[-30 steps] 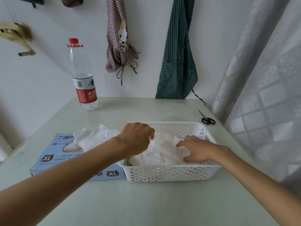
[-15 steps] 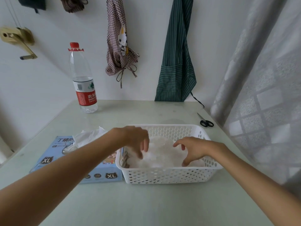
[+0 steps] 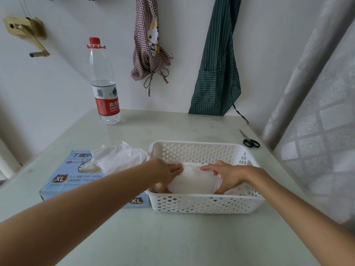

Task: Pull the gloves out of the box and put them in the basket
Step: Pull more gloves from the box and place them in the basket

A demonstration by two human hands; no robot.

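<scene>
A white perforated basket (image 3: 203,202) stands on the table in front of me. Inside it lies a pile of white gloves (image 3: 192,182). My left hand (image 3: 165,172) lies at the pile's left side with straight fingers pressing on it. My right hand (image 3: 224,174) rests on the pile's right side, its fingers bent over the gloves. Left of the basket lies the light blue glove box (image 3: 63,179), marked XL, with more white gloves (image 3: 119,158) sticking out of its top opening.
A water bottle (image 3: 104,93) with a red cap stands at the back left of the table. Black scissors (image 3: 250,142) lie near the back right edge. Two aprons hang on the wall behind, and a grey curtain (image 3: 317,112) hangs on the right.
Both hands have gone lower into the basket and flattened the glove pile. My left hand's fingers have straightened and now press the pile's left side.
</scene>
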